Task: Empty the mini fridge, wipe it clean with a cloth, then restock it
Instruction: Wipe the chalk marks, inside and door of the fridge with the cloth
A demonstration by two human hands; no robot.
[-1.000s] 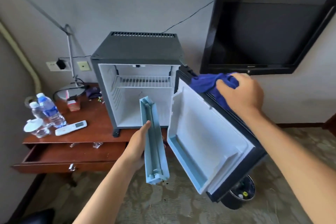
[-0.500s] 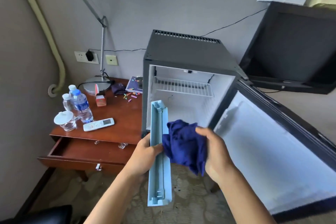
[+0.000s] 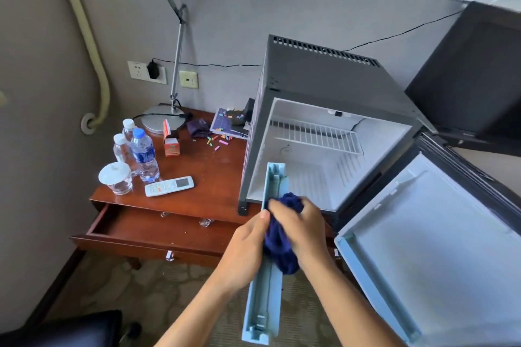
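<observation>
Head view: my left hand [image 3: 242, 251] grips pale blue plastic door rail [image 3: 263, 290]; right hand [image 3: 303, 229] clutches crumpled dark blue cloth [image 3: 282, 248] against it

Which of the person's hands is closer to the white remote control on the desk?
The left. The left hand grips the pale blue door shelf right of and below the remote; the right hand, holding the blue cloth, lies farther right.

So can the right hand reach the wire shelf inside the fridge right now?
Probably yes, but not freely. The fridge door stands wide open and nothing blocks the wire shelf. But the right hand grips the blue cloth, pressed against the door rail that the left hand holds.
</observation>
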